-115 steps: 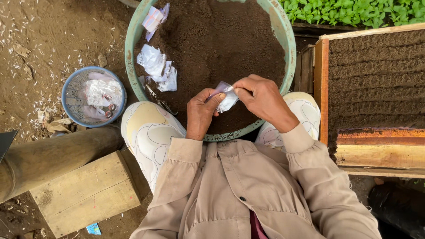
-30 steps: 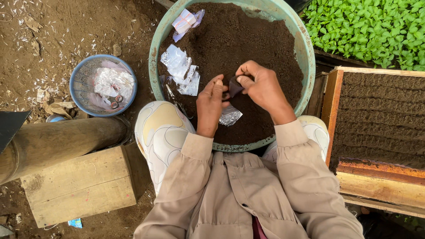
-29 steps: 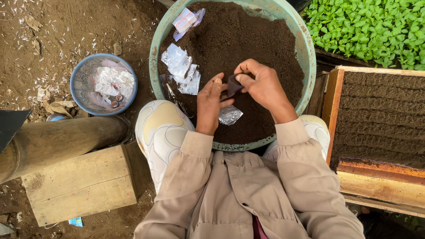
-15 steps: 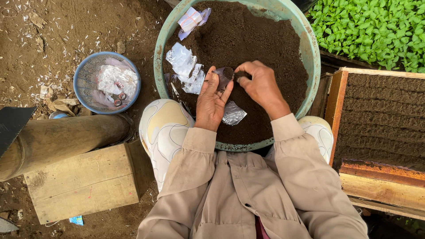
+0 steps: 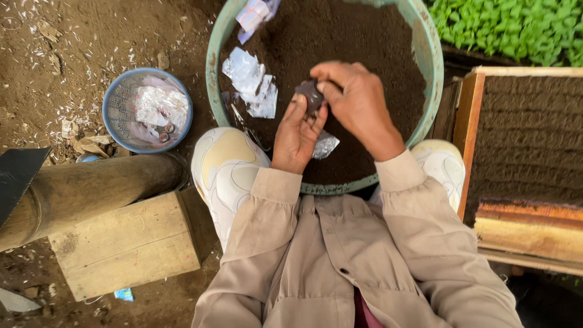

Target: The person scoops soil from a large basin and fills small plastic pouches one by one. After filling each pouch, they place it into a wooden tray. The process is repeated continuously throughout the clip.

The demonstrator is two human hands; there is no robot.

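Both hands meet over the soil basin; left hand cups a small dark bag upright so soil stays in; right hand pinches its rim.

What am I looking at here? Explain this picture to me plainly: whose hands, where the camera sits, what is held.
The camera sits on a person's head and looks straight down. Both hands are that person's own. The left hand and right hand together hold a small dark soil-filled bag over a green basin of dark soil. Clear plastic bags lie on the soil. Left of it, a blue basket holds more plastic. To the right are a wooden tray of soil and green seedlings.
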